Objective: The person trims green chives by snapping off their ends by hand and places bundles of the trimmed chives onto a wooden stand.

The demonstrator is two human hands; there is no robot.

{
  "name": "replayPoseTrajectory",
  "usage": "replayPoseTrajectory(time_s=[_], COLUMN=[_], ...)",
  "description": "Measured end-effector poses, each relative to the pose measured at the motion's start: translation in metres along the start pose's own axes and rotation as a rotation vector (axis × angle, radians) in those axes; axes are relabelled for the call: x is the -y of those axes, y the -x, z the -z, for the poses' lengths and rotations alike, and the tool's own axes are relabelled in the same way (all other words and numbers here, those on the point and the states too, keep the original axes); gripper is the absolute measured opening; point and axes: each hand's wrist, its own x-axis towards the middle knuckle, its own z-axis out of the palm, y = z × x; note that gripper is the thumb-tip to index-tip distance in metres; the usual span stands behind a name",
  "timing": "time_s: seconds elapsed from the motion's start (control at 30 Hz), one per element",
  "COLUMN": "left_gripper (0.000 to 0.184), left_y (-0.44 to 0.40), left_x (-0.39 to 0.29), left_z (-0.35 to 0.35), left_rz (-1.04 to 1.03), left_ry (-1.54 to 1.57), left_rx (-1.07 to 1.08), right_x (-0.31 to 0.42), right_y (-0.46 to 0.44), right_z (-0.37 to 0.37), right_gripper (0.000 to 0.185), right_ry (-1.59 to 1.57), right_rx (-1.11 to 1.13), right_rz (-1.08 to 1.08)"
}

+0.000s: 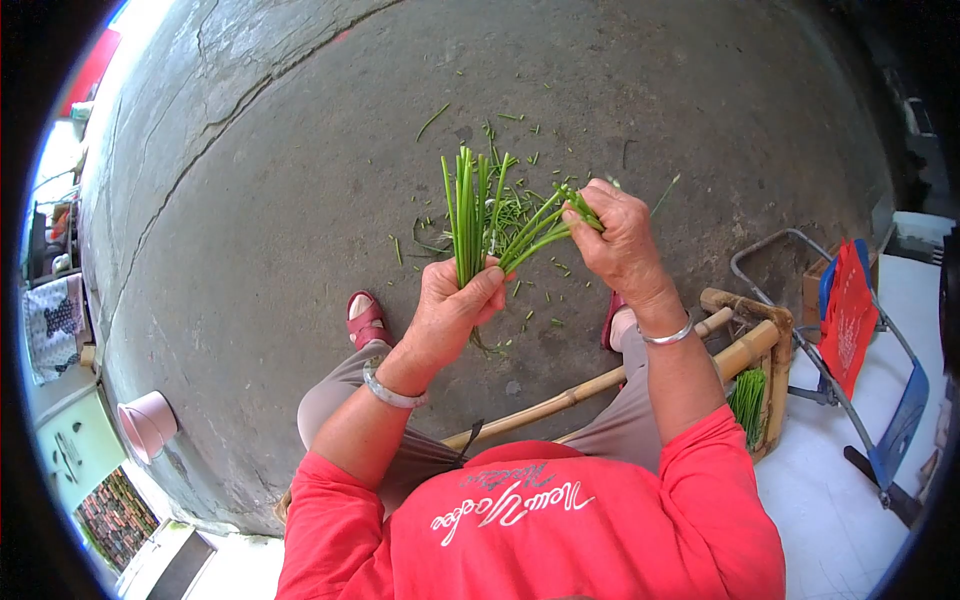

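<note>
My left hand [461, 297] is wrapped round the lower part of a bunch of green chive stems [468, 210], which points up and away from me. Some stems of the bunch bend off to the right. My right hand [618, 235] is closed on the far ends of these bent stems [536, 236], so they stretch between both hands. Below my left hand, thin wisps hang down. On the floor behind the bunch lies a scattered heap of short green bits [512, 212].
A bamboo chair frame [745, 350] stands at my right, with more green stems [747, 405] beside it. Further right is a folding chair [895, 430] with a red bag [846, 320] on it. A pink bucket [148, 424] stands at the left on the concrete floor [250, 250].
</note>
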Motion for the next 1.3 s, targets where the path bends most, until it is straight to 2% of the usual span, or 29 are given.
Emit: replayPoseTrajectory(time_s=[0.23, 0.47, 0.53, 0.67, 0.73, 0.97, 1.07, 1.13, 1.27, 1.3], left_gripper=[0.015, 0.016, 0.016, 0.015, 0.015, 0.017, 0.017, 0.017, 0.017, 0.017], left_y=[-0.002, 0.001, 0.001, -0.002, -0.002, -0.001, -0.001, -0.001, -0.001, -0.001], left_x=[0.000, 0.001, -0.001, -0.001, -0.002, -0.004, -0.004, -0.005, -0.003, -0.003], left_z=[-0.004, -0.010, -0.008, 0.000, -0.001, 0.001, 0.000, -0.002, 0.001, 0.000], left_rz=[0.008, 0.043, 0.044, 0.033, 0.037, 0.053, 0.033, 0.040, 0.004, 0.003], left_ry=[-0.025, 0.029, 0.044, 0.041, 0.050, 0.084, 0.048, 0.057, 0.002, 0.002], left_rx=[-0.024, -0.010, -0.020, -0.044, -0.041, -0.021, -0.045, -0.046, -0.024, -0.023], right_x=[-0.002, -0.003, -0.002, 0.004, 0.007, 0.009, 0.001, -0.002, -0.015, -0.017], right_y=[0.005, 0.008, 0.008, 0.006, 0.005, 0.004, 0.005, 0.005, 0.004, 0.006], right_z=[-0.017, -0.024, -0.019, -0.019, -0.017, -0.010, -0.013, -0.015, -0.014, -0.017], right_gripper=[0.005, 0.004, 0.004, 0.011, 0.017, 0.011, 0.009, 0.009, 0.010, 0.009], right_ry=[0.158, 0.141, -0.012, -0.117, -0.144, -0.151, -0.112, 0.007, 0.054, 0.172], right_rx=[-0.126, -0.205, -0.100, -0.160, -0.099, 0.093, 0.071, -0.095, -0.212, -0.257], right_rz=[0.019, -0.005, -0.132, -0.135, -0.138, -0.088, -0.029, 0.013, -0.049, -0.017])
